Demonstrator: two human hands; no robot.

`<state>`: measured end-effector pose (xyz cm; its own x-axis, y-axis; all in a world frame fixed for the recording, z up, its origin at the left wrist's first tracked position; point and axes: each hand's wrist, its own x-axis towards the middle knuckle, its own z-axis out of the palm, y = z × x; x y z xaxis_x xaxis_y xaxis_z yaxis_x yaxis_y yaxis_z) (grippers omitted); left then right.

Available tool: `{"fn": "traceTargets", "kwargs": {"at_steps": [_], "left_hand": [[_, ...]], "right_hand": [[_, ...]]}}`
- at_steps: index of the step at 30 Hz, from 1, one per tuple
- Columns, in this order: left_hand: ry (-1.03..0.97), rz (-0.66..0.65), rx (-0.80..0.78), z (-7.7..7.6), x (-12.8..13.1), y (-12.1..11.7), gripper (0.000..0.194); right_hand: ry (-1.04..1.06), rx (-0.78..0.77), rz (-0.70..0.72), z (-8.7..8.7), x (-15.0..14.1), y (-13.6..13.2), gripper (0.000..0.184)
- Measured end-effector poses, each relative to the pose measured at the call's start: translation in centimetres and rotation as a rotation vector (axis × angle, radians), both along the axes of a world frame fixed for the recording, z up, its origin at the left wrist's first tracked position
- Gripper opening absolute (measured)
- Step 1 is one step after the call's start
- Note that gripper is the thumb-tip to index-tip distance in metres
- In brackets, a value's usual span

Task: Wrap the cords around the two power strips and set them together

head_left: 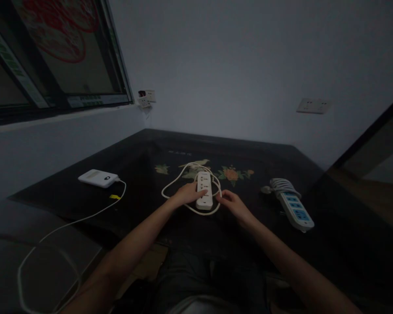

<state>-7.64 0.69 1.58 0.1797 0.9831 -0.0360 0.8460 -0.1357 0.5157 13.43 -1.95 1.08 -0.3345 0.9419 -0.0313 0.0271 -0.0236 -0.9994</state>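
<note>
While the left grip (187, 194) clasps an oblong white power strip (204, 186), the right grip (234, 204), pinching thin white cord (203, 214), should guide gently.

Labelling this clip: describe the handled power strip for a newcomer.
On the black table, find the printed flowers. Near them lies the white power strip, left hand on it. Its socket face is white, cord loosely looped, unlike the blue-faced strip at right.

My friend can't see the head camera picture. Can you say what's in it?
A person's left hand holds a white power strip on a dark table, while the right hand touches its looped cord. A blue-and-white strip lies to the right, a white gadget to the left.
</note>
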Motion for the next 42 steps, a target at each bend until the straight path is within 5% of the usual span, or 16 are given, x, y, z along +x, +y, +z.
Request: {"fn": "traceTargets", "kwargs": {"at_steps": [12,17,20,25,29,35,42], "left_hand": [[0.187,-0.2,-0.025,2.0,7.8,-7.0,0.07],[0.161,-0.227,0.001,2.8,7.5,-7.4,0.062],[0.075,-0.135,0.083,3.7,6.2,-5.9,0.044],[-0.054,0.004,0.304,4.3,4.5,-0.8,0.031],[-0.089,-0.008,0.365,2.7,4.8,3.6,0.037],[-0.114,-0.089,0.308,-1.2,5.0,6.6,0.037],[-0.189,-0.12,0.31,-2.6,3.9,7.2,0.03]], "right_hand": [[-0.388,0.255,-0.02,1.4,8.8,-7.2,0.02],[-0.641,0.367,-0.111,2.3,11.1,-9.0,0.02],[-0.684,0.479,-0.244,3.4,11.6,-8.7,0.024],[-0.649,0.645,-0.374,6.2,10.4,-6.2,0.025],[-0.695,0.7,-0.354,7.5,8.1,-1.1,0.023],[-1.068,0.641,-0.086,5.3,4.0,7.8,0.021],[-1.165,0.71,0.016,2.5,1.4,9.5,0.023]]}}
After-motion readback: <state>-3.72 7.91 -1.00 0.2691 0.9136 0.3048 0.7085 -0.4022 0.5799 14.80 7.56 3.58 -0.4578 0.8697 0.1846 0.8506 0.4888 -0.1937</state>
